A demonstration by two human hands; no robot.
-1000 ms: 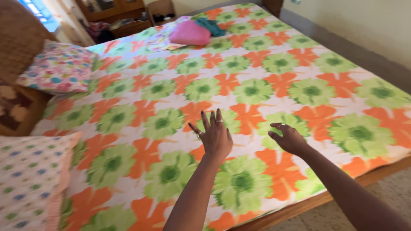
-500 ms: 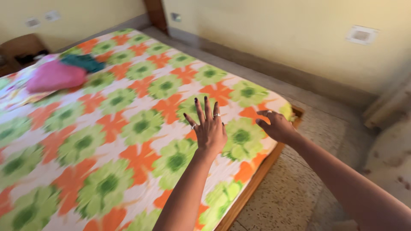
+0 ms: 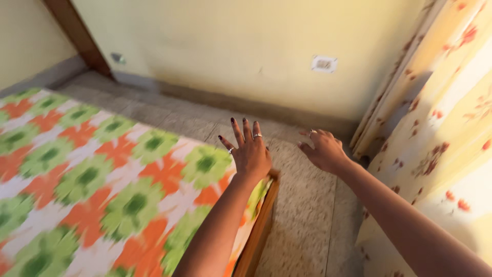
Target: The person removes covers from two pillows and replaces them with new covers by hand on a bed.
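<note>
I have my left hand (image 3: 249, 153) held flat with fingers spread, grasping nothing, over the bed's corner where the floral bedsheet (image 3: 102, 184) in orange and green ends at the wooden frame (image 3: 260, 225). My right hand (image 3: 322, 150), at its 3 o'clock, hangs loosely curled and empty above the speckled floor (image 3: 302, 215), near the flowered curtain (image 3: 435, 133).

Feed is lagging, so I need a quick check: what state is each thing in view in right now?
Left hand: open, fingers spread, empty, raised over the bed corner.
Right hand: fingers loosely curled, empty, held over the floor.
Sheet: spread flat on the bed, reaching over the corner.
Bed frame: wooden edge bare below the sheet.
Curtain: hanging down at the right.
Floor: bare beside the bed.
</note>
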